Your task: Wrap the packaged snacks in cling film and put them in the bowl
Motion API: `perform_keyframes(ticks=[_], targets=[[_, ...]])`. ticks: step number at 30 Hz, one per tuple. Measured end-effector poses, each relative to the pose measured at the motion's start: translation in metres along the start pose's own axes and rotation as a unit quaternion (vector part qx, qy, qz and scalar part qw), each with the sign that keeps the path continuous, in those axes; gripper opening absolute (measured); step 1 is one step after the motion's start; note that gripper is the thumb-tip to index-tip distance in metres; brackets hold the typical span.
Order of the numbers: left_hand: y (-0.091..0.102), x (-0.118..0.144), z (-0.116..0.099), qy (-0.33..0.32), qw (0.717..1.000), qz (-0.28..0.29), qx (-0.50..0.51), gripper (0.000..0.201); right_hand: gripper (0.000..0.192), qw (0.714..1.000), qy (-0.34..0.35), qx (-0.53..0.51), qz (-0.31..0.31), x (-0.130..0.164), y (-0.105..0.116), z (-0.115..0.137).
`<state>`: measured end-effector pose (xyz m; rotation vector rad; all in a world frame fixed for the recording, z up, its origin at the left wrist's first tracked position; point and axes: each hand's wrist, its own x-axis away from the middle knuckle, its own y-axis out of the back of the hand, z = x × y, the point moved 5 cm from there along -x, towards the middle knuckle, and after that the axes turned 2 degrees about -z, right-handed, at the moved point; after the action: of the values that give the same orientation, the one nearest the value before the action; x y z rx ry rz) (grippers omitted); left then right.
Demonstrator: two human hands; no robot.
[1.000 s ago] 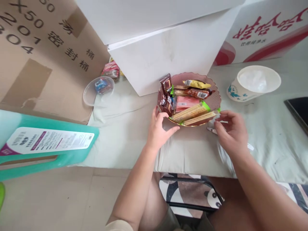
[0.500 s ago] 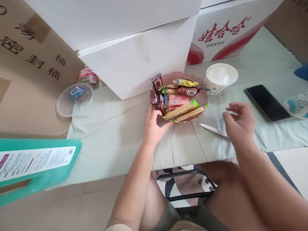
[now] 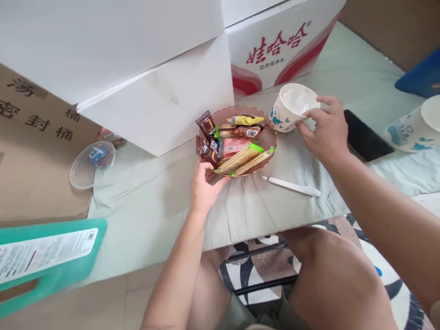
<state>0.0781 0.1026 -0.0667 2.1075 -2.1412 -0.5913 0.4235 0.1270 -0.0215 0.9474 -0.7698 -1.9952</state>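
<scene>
My left hand (image 3: 202, 190) grips the near left rim of a purplish scalloped snack bowl (image 3: 270, 146). In it lie wrapped snacks: long biscuit sticks (image 3: 237, 158), brown packets (image 3: 206, 123), a yellow packet (image 3: 245, 120) and a pink packet (image 3: 231, 146). With fingers and thumb closed on its right side, my right hand (image 3: 326, 130) holds a white paper cup (image 3: 285, 110) with blue leaf prints. The cup tilts slightly and stands close to the bowl's right edge. Below my right hand, a white slim utility knife (image 3: 292, 185) lies on the cloth.
Behind the bowl are white cartons (image 3: 172, 96). A black phone (image 3: 367, 135) and another printed paper cup (image 3: 415, 128) are at the right. On the left are a clear plastic tub (image 3: 80, 172) with a blue packet, a cardboard box (image 3: 44, 160) and a green plastic holder (image 3: 82, 261).
My right hand has moved up from near the knife and taken hold of the paper cup, which now tilts. The left hand stays on the bowl. The whole view has shifted.
</scene>
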Motion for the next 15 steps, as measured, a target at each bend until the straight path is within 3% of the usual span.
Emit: perform_keyframes(ticks=[3,8,15], targets=[[-0.024,-0.017,-0.006,0.011,1.000,0.002,-0.002,0.049,0.010,0.999,0.014,0.013,-0.026,0.002,0.032,-0.018],[-0.090,-0.065,-0.022,0.022,0.999,0.048,0.001,0.053,0.014,0.995,0.033,0.028,-0.084,-0.001,0.083,-0.058],[-0.176,-0.120,-0.049,0.029,0.994,0.077,0.078,0.055,0.019,0.987,0.057,0.013,-0.151,0.000,0.116,-0.087]])
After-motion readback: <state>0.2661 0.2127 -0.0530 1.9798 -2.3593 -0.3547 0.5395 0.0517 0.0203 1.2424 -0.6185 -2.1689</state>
